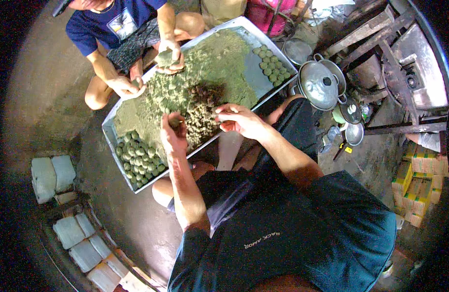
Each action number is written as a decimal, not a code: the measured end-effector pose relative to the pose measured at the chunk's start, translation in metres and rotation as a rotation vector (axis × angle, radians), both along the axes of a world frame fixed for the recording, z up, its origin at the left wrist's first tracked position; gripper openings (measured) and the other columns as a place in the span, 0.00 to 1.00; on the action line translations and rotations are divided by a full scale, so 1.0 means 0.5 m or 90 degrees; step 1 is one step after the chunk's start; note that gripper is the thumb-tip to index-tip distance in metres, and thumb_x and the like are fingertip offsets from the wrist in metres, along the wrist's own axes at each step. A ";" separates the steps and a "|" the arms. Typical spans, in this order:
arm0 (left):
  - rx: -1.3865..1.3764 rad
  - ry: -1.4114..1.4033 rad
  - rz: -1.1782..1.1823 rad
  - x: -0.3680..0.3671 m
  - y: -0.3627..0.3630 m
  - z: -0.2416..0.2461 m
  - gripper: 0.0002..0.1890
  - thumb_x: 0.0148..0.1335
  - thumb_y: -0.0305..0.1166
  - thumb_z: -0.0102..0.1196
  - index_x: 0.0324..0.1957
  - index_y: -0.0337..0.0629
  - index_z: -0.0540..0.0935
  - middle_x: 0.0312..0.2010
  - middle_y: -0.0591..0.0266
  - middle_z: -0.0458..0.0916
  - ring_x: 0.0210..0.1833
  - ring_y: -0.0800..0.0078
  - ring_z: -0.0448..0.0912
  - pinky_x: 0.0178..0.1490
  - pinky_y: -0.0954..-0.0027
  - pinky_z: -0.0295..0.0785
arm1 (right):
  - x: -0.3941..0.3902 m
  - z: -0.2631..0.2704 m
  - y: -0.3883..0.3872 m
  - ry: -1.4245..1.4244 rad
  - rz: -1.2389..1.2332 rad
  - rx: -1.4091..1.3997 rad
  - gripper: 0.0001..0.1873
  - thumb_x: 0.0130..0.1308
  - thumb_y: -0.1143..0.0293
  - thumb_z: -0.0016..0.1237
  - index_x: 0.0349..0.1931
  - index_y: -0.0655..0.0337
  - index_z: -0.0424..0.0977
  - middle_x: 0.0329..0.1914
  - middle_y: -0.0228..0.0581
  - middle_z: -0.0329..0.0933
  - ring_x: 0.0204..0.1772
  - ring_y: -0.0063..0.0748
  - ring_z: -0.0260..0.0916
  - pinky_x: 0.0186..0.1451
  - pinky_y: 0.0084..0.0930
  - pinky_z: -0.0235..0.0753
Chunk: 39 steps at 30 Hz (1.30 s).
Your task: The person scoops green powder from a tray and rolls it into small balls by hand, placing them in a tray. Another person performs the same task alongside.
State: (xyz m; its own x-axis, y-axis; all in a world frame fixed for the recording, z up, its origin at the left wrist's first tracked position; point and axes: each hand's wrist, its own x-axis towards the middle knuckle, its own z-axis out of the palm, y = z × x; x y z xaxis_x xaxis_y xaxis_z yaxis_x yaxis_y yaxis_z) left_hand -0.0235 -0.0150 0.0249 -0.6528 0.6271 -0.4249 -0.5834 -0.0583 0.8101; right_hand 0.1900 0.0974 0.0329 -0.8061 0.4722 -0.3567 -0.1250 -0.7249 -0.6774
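A large rectangular metal tray (259, 85) lies before me, spread with green-brown powder (219, 51) that is clumpy towards the middle. Over its near edge my left hand (174, 132) is raised with curled fingers around a small dark lump, blurred. To its right, above darker crumbly material (200, 127), my right hand (237, 119) has its fingers bent; something small and pale may be between thumb and fingers, but this is unclear. Many round green balls (138, 157) are heaped in the tray's left corner, and more balls (272, 65) sit in its right corner.
A co-worker sits across the tray, one hand (169, 60) holding a greenish clump, the other (127, 87) over the rim. Lidded metal pots (317, 85), a small pan (354, 134) and a wooden frame (399, 73) stand right. Wrapped packs (69, 233) lie left, boxes (418, 193) far right.
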 end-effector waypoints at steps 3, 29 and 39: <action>-0.023 0.086 -0.150 0.051 0.113 -0.001 0.17 0.64 0.43 0.47 0.40 0.39 0.79 0.28 0.61 0.77 0.27 0.75 0.74 0.25 0.76 0.65 | 0.074 -0.007 0.085 -0.140 0.006 0.251 0.24 0.60 0.75 0.52 0.58 0.66 0.65 0.44 0.44 0.72 0.46 0.37 0.77 0.51 0.29 0.78; -0.265 0.346 -0.438 0.220 0.682 -0.181 0.24 0.63 0.49 0.45 0.39 0.35 0.80 0.35 0.49 0.82 0.33 0.57 0.81 0.41 0.61 0.76 | 0.167 -0.119 0.434 -0.463 -0.420 0.654 0.10 0.65 0.77 0.42 0.44 0.62 0.74 0.39 0.42 0.79 0.33 0.29 0.76 0.37 0.24 0.75; -0.308 0.998 -0.587 0.228 0.743 -0.195 0.18 0.67 0.40 0.35 0.50 0.41 0.70 0.43 0.45 0.79 0.49 0.46 0.76 0.46 0.51 0.74 | 0.179 -0.079 0.433 -0.304 -0.494 0.464 0.12 0.66 0.81 0.36 0.43 0.63 0.73 0.38 0.35 0.78 0.29 0.21 0.72 0.30 0.17 0.71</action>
